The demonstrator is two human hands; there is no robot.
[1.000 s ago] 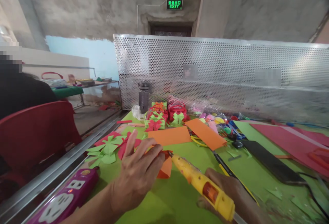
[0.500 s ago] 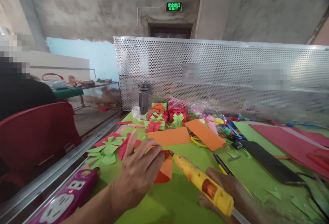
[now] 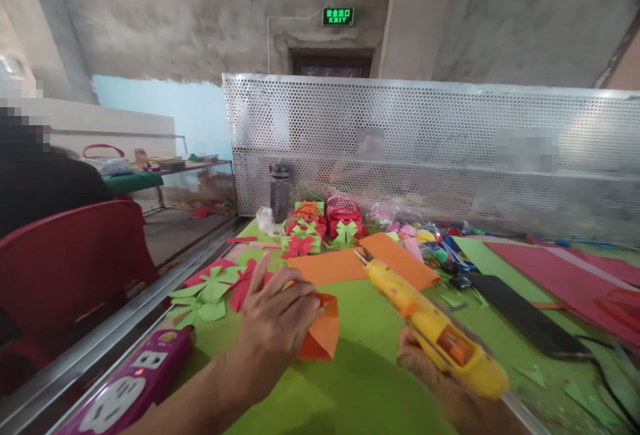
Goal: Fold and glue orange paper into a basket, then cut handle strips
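My left hand (image 3: 280, 318) is closed on a folded orange paper piece (image 3: 324, 332), which stands open like a small box on the green tabletop (image 3: 370, 368). The fingers hide much of its left side. In my right hand (image 3: 435, 372) is a yellow hot glue gun (image 3: 425, 318), its metal nozzle pointing up and left, apart from the folded paper. A glue stick trails from its rear. Behind the hands lie two flat orange paper strips (image 3: 330, 266). Left of my left hand are green paper bows (image 3: 213, 285) and red paper pieces (image 3: 245, 285).
Small paper gift bags (image 3: 345, 218) with bows stand at the back beside a water bottle (image 3: 279, 192). A black phone-like slab (image 3: 530, 315) lies right, a purple power strip (image 3: 135, 378) at the left edge. A perforated metal panel (image 3: 425, 128) rises behind. A person (image 3: 45, 168) sits left.
The glue gun has moved right and up, its nozzle drawing away from the orange folded paper. My left hand stays nearly in place, and more of the paper's opening shows.
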